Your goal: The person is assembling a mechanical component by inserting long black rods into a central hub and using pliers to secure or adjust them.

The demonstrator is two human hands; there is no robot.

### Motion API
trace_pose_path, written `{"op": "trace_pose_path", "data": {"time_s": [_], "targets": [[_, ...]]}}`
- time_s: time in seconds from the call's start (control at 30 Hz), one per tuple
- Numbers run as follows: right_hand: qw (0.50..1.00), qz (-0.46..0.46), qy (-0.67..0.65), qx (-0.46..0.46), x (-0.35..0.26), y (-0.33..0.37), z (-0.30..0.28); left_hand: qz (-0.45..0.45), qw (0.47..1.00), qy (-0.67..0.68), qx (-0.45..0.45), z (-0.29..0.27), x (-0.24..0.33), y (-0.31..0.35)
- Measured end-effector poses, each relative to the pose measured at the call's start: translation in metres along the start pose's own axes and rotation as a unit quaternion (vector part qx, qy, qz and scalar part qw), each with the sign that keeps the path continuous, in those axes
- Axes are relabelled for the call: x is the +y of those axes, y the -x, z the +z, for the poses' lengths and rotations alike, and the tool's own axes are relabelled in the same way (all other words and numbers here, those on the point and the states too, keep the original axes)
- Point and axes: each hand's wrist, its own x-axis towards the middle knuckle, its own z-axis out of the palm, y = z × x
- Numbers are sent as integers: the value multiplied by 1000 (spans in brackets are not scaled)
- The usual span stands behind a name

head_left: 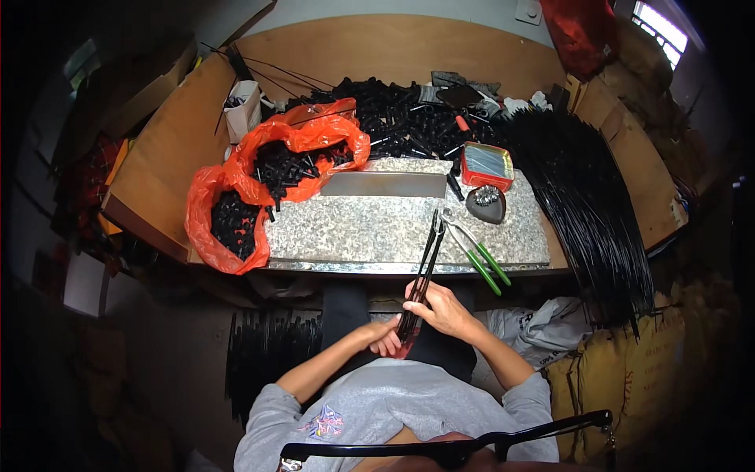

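Observation:
Both hands are closed on a bundle of thin black rods (425, 269) held upright in front of my lap. My left hand (384, 338) grips it low down, beside a reddish part (406, 346) at its bottom end. A little higher, my right hand (443, 311) has its fingers wrapped round the rods from the right. The upper tips reach over the front edge of a speckled stone slab (354, 228). Close to these tips lie pliers with green handles (487, 267). A flat metal bar (384, 184) rests along the slab's far side.
Orange plastic bags (206, 236) full of small black parts stand at the left. More black parts (393, 110) are heaped behind the slab. A red tin (487, 165) and a dark holder with shiny bits (486, 206) sit at right, beside long black rods (586, 212). Wooden boards (157, 149) wall the bench.

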Motion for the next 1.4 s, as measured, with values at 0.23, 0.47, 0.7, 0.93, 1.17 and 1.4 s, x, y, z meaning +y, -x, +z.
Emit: {"op": "trace_pose_path", "data": {"time_s": [0.23, 0.47, 0.7, 0.93, 1.17, 1.4], "targets": [[999, 16, 1, -40, -10, -6, 0, 571, 773, -68, 266, 12, 174, 149], [986, 10, -137, 96, -57, -27, -50, 558, 793, 62, 238, 18, 187, 155], [979, -42, -137, 147, -68, -56, -66, 580, 769, 132, 233, 21, 196, 154], [970, -22, -220, 98, -65, -64, -67, 564, 789, 164, 180, 3, 193, 146], [969, -67, -204, 122, -60, -64, -62, 523, 822, 223, -1, -11, 200, 150], [943, -48, -120, 308, -58, -70, -38, 614, 686, 85, 380, 8, 196, 143]]}}
